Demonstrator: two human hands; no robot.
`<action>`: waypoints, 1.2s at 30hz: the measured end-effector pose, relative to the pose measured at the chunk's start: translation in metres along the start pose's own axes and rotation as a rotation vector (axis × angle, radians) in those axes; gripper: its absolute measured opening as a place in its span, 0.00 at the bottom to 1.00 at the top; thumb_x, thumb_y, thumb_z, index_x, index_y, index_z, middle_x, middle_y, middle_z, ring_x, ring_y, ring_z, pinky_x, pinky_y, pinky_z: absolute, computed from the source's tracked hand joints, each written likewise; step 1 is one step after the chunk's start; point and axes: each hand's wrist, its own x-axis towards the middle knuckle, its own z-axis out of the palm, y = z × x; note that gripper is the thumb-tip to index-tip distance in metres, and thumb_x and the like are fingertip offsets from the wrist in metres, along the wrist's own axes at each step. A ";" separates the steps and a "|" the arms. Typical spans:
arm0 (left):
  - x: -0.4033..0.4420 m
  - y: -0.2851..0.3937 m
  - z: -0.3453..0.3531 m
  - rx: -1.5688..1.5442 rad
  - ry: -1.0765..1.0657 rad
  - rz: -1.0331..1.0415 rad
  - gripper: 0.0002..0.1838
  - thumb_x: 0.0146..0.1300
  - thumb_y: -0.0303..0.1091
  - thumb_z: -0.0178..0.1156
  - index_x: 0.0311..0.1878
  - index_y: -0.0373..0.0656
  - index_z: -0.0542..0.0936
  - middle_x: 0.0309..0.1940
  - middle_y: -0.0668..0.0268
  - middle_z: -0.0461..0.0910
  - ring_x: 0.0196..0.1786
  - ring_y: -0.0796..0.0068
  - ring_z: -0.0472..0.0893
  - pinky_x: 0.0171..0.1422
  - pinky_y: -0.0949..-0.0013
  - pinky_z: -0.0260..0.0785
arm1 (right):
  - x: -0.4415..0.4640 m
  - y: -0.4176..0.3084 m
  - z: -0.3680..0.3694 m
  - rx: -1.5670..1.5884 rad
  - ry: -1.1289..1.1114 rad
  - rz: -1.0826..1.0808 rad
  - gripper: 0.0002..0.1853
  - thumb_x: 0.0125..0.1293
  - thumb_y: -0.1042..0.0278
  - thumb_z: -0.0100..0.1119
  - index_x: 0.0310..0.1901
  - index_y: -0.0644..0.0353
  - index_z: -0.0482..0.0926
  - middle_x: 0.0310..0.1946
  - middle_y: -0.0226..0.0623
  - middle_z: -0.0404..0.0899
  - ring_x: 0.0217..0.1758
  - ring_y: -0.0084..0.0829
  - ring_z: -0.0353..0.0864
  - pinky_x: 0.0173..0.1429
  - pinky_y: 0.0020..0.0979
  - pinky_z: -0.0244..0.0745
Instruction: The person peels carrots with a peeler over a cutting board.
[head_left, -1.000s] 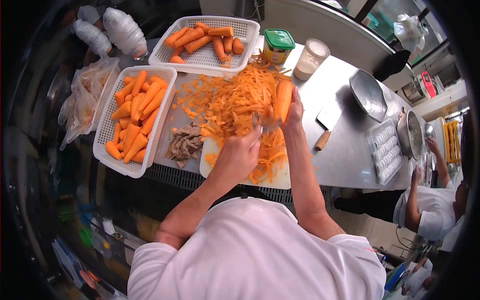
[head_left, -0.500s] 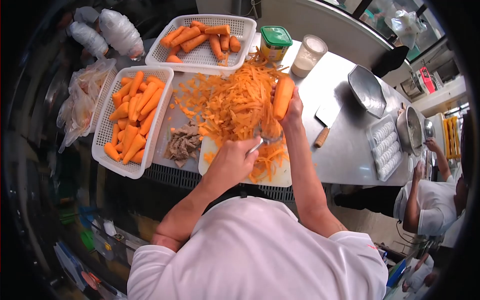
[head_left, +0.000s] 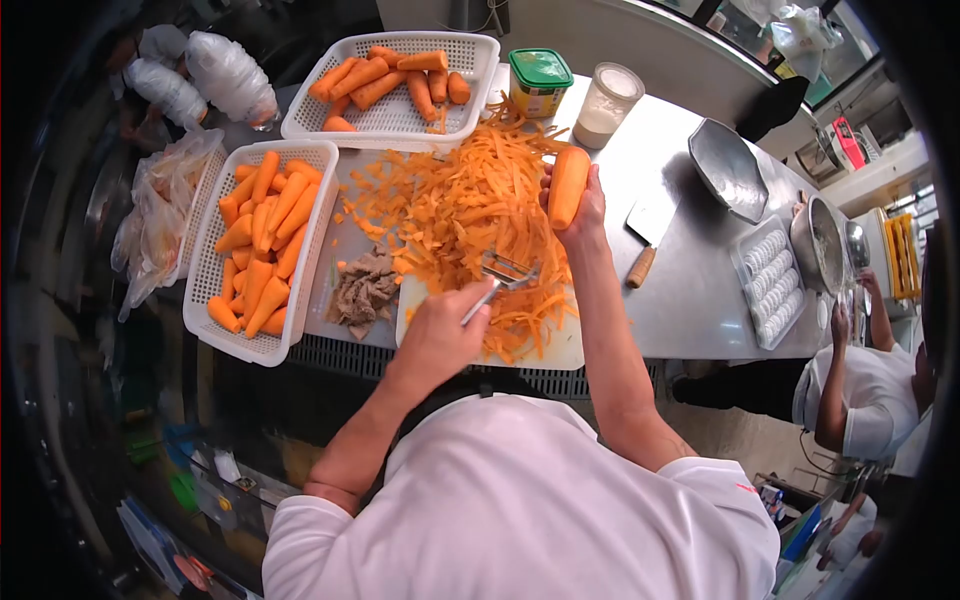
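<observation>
My left hand (head_left: 445, 328) is closed round the handle of a metal peeler (head_left: 510, 268), whose head is over the peelings. In my right hand (head_left: 583, 215) an orange carrot (head_left: 569, 188) is gripped upright, up and to the right of the peeler and apart from it. A big heap of carrot peelings (head_left: 470, 205) spreads over the table and onto a white cutting board (head_left: 560, 352). Beside the board at the left lies a crumpled brown cloth (head_left: 362, 290). Whole carrots fill much of the left white basket (head_left: 262, 350); several more lie in the upper white basket (head_left: 400, 136).
Behind the heap stand a green-lidded tub (head_left: 540, 82) and a clear jar (head_left: 607, 105). To the right are a cleaver (head_left: 648, 225), a metal tray (head_left: 728, 170), a tray of white rolls (head_left: 770, 285) and a bowl (head_left: 818, 245). A co-worker (head_left: 865, 395) is at the far right.
The peeler in my left hand has moved down and left, away from the carrot. My right hand keeps the carrot, now held a little higher with its top tilted less.
</observation>
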 end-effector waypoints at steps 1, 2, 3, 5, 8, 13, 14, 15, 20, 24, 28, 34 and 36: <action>0.002 -0.007 -0.009 0.003 -0.002 0.006 0.19 0.65 0.28 0.59 0.59 0.36 0.79 0.36 0.45 0.83 0.38 0.48 0.84 0.42 0.59 0.75 | -0.006 -0.003 0.002 0.003 -0.001 -0.006 0.35 0.78 0.36 0.27 0.56 0.66 0.69 0.42 0.46 0.76 0.36 0.35 0.77 0.37 0.34 0.79; 0.005 -0.014 -0.018 0.056 0.039 0.106 0.18 0.64 0.27 0.60 0.57 0.35 0.79 0.36 0.48 0.84 0.36 0.53 0.85 0.42 0.61 0.75 | -0.012 -0.005 0.004 -0.006 -0.029 0.032 0.35 0.78 0.37 0.29 0.59 0.66 0.67 0.45 0.47 0.76 0.39 0.35 0.77 0.38 0.33 0.80; 0.009 -0.020 -0.027 0.109 0.082 0.205 0.16 0.64 0.26 0.60 0.55 0.35 0.80 0.36 0.52 0.86 0.34 0.58 0.85 0.41 0.62 0.75 | -0.018 -0.007 0.006 -0.015 -0.056 0.071 0.34 0.78 0.38 0.31 0.61 0.67 0.66 0.49 0.48 0.75 0.41 0.36 0.78 0.39 0.32 0.81; 0.012 -0.011 -0.055 0.053 0.082 0.079 0.13 0.63 0.25 0.61 0.51 0.34 0.80 0.36 0.55 0.86 0.32 0.65 0.84 0.38 0.66 0.75 | -0.041 -0.012 0.022 0.027 -0.027 0.147 0.30 0.78 0.43 0.36 0.61 0.66 0.66 0.48 0.48 0.75 0.41 0.34 0.77 0.38 0.29 0.81; 0.021 -0.023 -0.084 -0.421 0.247 -0.055 0.05 0.61 0.23 0.64 0.40 0.36 0.81 0.33 0.58 0.85 0.26 0.80 0.80 0.29 0.74 0.72 | -0.075 -0.009 0.023 0.020 -0.045 0.262 0.23 0.74 0.53 0.48 0.61 0.61 0.67 0.47 0.46 0.76 0.38 0.30 0.77 0.34 0.25 0.79; 0.093 -0.063 -0.076 -1.131 0.631 0.145 0.09 0.74 0.38 0.55 0.44 0.41 0.74 0.25 0.65 0.79 0.21 0.81 0.76 0.25 0.76 0.69 | -0.116 0.006 0.021 -0.385 -0.229 0.270 0.25 0.61 0.67 0.64 0.58 0.58 0.68 0.44 0.39 0.77 0.30 0.23 0.75 0.27 0.21 0.75; 0.106 -0.060 -0.058 -1.147 0.653 0.099 0.11 0.76 0.42 0.52 0.45 0.42 0.73 0.24 0.66 0.77 0.20 0.81 0.75 0.23 0.76 0.68 | -0.119 0.013 0.022 -0.429 -0.237 0.321 0.27 0.58 0.70 0.65 0.59 0.55 0.68 0.41 0.36 0.77 0.27 0.22 0.75 0.25 0.22 0.72; 0.117 -0.051 -0.035 -1.164 0.676 0.054 0.14 0.77 0.45 0.49 0.47 0.43 0.71 0.22 0.67 0.76 0.20 0.81 0.74 0.22 0.76 0.67 | -0.122 0.020 0.024 -0.474 -0.245 0.370 0.31 0.55 0.73 0.66 0.61 0.52 0.67 0.39 0.33 0.77 0.24 0.21 0.74 0.22 0.23 0.70; 0.163 -0.056 0.016 -0.945 0.357 -0.102 0.14 0.78 0.44 0.44 0.44 0.43 0.71 0.21 0.69 0.74 0.20 0.81 0.73 0.22 0.77 0.65 | -0.144 0.027 0.036 -0.556 -0.253 0.444 0.28 0.53 0.75 0.63 0.57 0.54 0.68 0.37 0.31 0.76 0.24 0.20 0.72 0.24 0.22 0.68; 0.189 -0.089 -0.003 -1.083 0.592 -0.183 0.13 0.78 0.44 0.45 0.42 0.44 0.70 0.19 0.68 0.75 0.20 0.80 0.74 0.23 0.74 0.65 | -0.148 0.019 0.026 -0.573 -0.268 0.422 0.29 0.53 0.76 0.62 0.58 0.54 0.67 0.36 0.32 0.76 0.24 0.20 0.72 0.24 0.22 0.68; 0.171 -0.065 0.039 -0.828 0.362 -0.060 0.15 0.78 0.44 0.45 0.40 0.43 0.70 0.19 0.67 0.75 0.18 0.79 0.73 0.24 0.72 0.70 | -0.139 0.024 0.021 -0.709 -0.203 0.309 0.31 0.53 0.79 0.60 0.61 0.55 0.66 0.34 0.32 0.76 0.24 0.21 0.73 0.24 0.24 0.69; 0.187 -0.066 0.020 -0.818 0.527 -0.125 0.16 0.77 0.45 0.46 0.38 0.42 0.67 0.17 0.66 0.73 0.18 0.75 0.76 0.22 0.70 0.68 | -0.132 0.021 0.016 -0.917 -0.209 0.194 0.33 0.53 0.80 0.58 0.64 0.56 0.67 0.32 0.32 0.75 0.23 0.22 0.74 0.24 0.25 0.71; 0.175 -0.059 0.034 -0.735 0.364 -0.080 0.15 0.77 0.43 0.45 0.37 0.41 0.68 0.18 0.67 0.73 0.17 0.77 0.74 0.22 0.71 0.68 | -0.133 0.029 0.013 -0.981 -0.171 0.167 0.34 0.53 0.80 0.57 0.65 0.56 0.67 0.32 0.32 0.75 0.23 0.23 0.74 0.24 0.26 0.71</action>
